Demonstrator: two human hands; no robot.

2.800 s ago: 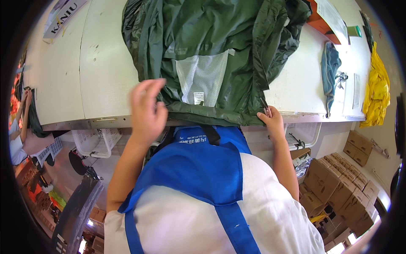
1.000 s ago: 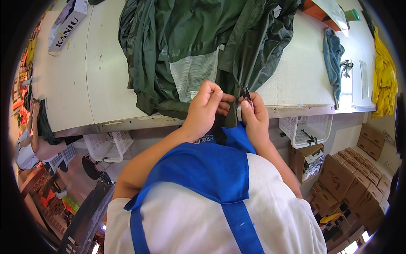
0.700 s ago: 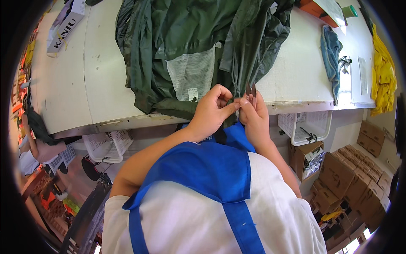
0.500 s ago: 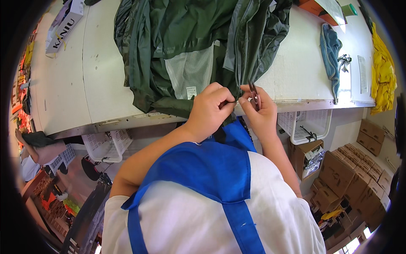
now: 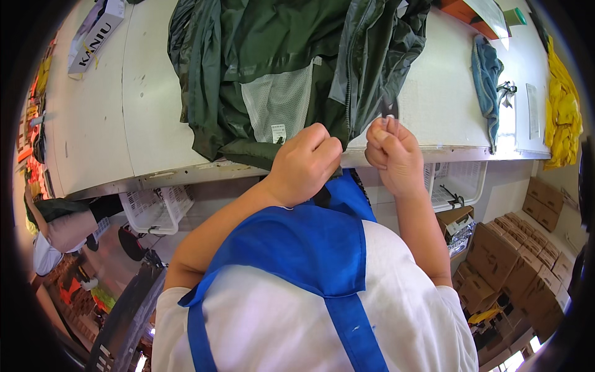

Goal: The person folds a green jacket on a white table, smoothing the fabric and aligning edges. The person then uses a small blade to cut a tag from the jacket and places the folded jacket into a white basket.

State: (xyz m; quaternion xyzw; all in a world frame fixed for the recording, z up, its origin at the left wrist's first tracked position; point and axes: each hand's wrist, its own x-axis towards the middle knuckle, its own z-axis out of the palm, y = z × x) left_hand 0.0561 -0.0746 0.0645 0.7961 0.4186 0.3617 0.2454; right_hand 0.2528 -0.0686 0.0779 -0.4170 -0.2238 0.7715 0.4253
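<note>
At the near edge of the white table (image 5: 446, 93), works with two bare hands on a dark green jacket (image 5: 279, 37). Has the jacket laid out and rumpled, with the white mesh patch (image 5: 276, 102) and the small white tag (image 5: 277, 132) facing up. Keeps the left hand (image 5: 308, 160) in a tight fist at the jacket's bottom front corner, just below the zipper (image 5: 349, 87), with the grip closed on the cloth. Cannot tell just which fold, with the knuckles in the way. Holds the right hand (image 5: 395, 155) off to the right, with the grip curled closed around some small snips (image 5: 390, 110), too blurry to show how far apart the blades sit. Has just pulled the right hand away from the left, after having both sets of fingertips close together by the zipper's end a moment ago. Seems, from that gap, to be done with one little snip or tug there, though can see no thread and no cut. Leaves the blue cloth (image 5: 488, 74) and the yellow cloth (image 5: 561, 102) well apart on the right, not touched.
</note>
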